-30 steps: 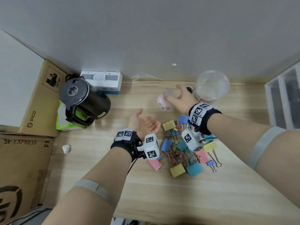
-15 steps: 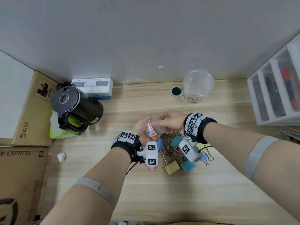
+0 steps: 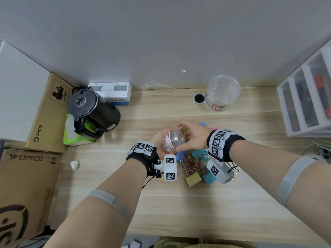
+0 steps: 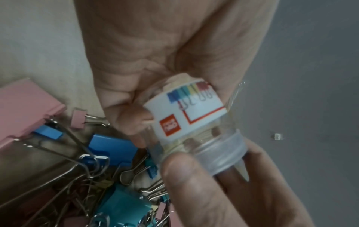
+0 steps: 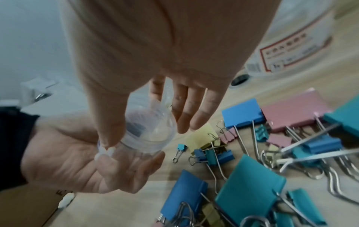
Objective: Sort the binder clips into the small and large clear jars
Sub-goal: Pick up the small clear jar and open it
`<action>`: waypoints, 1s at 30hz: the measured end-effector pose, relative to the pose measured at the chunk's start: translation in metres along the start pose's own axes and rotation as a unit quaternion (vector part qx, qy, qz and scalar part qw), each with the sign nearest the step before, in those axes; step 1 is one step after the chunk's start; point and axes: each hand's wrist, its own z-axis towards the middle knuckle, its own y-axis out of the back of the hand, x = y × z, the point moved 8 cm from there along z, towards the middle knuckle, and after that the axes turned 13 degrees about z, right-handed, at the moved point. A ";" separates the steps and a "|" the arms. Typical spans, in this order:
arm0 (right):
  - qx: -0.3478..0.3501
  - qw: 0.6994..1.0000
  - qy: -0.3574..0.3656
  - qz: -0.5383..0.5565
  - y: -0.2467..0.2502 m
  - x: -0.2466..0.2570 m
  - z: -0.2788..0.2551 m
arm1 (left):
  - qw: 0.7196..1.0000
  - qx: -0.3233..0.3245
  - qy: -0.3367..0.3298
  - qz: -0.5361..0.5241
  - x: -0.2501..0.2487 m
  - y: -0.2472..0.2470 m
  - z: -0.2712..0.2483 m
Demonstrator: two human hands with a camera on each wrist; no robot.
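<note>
I hold the small clear jar (image 3: 172,140) on its side above the table, between both hands. My left hand (image 3: 156,138) cups its labelled base from below, fingers curled round it (image 4: 124,110). My right hand (image 3: 189,135) grips the lid end (image 4: 219,155) with thumb and fingers. The jar (image 5: 147,130) looks empty in the right wrist view. The large clear jar (image 3: 222,93) stands upright at the back right, lid on. A pile of binder clips (image 3: 195,167) in blue, teal, pink and yellow, large and small (image 5: 272,153), lies under my right wrist.
A black kettle (image 3: 93,111), a white box (image 3: 111,93) and a green tissue pack (image 3: 71,133) stand at the back left. Cardboard boxes (image 3: 44,119) line the left edge. A white drawer unit (image 3: 308,101) stands right. A cable hole (image 3: 198,98) sits beside the large jar.
My right hand carried the small jar from beside the large jar back to my open left hand. Now both hands hold it over the clip pile.
</note>
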 end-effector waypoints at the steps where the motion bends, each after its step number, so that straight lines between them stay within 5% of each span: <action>1: 0.000 1.000 0.018 -0.010 -0.001 0.006 -0.002 | 1.000 0.003 -0.003 -0.014 0.002 0.001 -0.002; 7: -0.011 0.999 0.008 0.044 0.003 0.003 -0.006 | 0.996 0.015 -0.014 -0.089 0.011 0.009 -0.011; 12: 0.008 0.997 0.002 0.079 -0.008 -0.002 -0.010 | 0.996 0.070 -0.022 -0.054 0.016 0.006 -0.024; 24: 0.103 0.991 -0.011 -0.086 -0.057 -0.009 0.000 | 0.992 0.080 -0.033 -0.091 0.045 0.036 -0.032; 30: -0.043 0.982 -0.018 -0.186 -0.034 -0.011 0.025 | 0.994 0.046 -0.034 -0.097 0.063 0.071 -0.028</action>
